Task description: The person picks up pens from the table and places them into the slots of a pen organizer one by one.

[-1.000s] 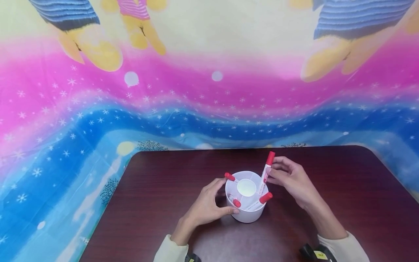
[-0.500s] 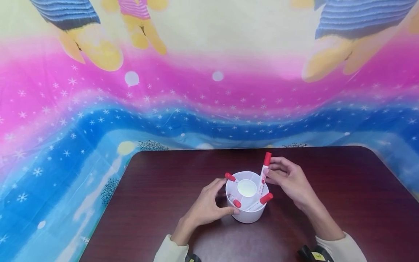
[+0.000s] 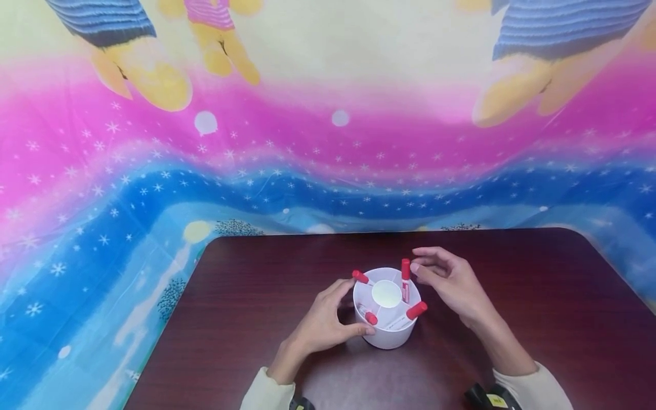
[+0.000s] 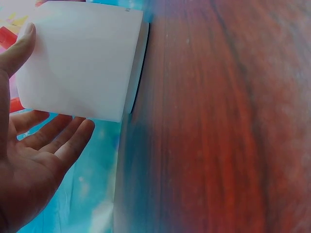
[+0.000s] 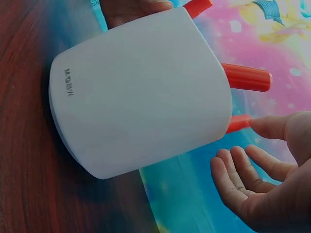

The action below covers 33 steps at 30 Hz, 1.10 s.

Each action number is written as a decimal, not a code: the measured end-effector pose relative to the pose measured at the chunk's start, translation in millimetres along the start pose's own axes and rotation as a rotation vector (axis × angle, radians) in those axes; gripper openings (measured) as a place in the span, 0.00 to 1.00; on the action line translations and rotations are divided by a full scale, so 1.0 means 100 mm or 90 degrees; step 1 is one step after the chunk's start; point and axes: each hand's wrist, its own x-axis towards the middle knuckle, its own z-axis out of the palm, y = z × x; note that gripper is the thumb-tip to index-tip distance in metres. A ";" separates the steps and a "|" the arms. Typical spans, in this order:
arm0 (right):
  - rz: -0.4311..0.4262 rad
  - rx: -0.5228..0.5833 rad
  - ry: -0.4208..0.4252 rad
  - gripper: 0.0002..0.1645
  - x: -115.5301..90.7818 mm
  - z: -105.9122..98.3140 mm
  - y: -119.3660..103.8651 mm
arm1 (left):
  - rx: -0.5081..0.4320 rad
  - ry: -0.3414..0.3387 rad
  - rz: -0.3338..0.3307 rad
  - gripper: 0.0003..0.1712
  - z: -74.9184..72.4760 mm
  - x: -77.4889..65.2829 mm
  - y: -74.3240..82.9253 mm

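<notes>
A round white pen holder (image 3: 388,339), split into compartments around a central disc, stands on the table. My left hand (image 3: 322,320) holds it from the left, thumb at the near side and fingers round the far left side. Several white markers with red caps lean in it, among them a marker (image 3: 417,310) at the front right and another (image 3: 360,277) at the back left. A further marker (image 3: 405,273) stands almost upright in the back right compartment. Beside its cap is my right hand (image 3: 451,282), fingers loosely bent; in the right wrist view the thumb tip overlaps a red cap (image 5: 238,123).
The dark reddish-brown wooden table (image 3: 246,262) has rounded far corners. Behind it hangs a colourful cloth (image 3: 287,125) in pink and blue with snowflakes, reaching down past the table's left and right edges.
The right hand has lowered its marker into the holder's back right compartment and let go of it. The left hand and the holder have stayed where they were.
</notes>
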 end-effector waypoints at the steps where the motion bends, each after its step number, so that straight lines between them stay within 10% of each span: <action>1: -0.002 -0.004 0.004 0.28 0.00 -0.01 0.00 | 0.001 0.000 -0.001 0.54 0.00 0.00 0.00; 33: -0.017 -0.008 0.033 0.31 0.00 -0.26 -0.05 | -0.005 -0.024 0.015 0.56 -0.05 0.02 -0.03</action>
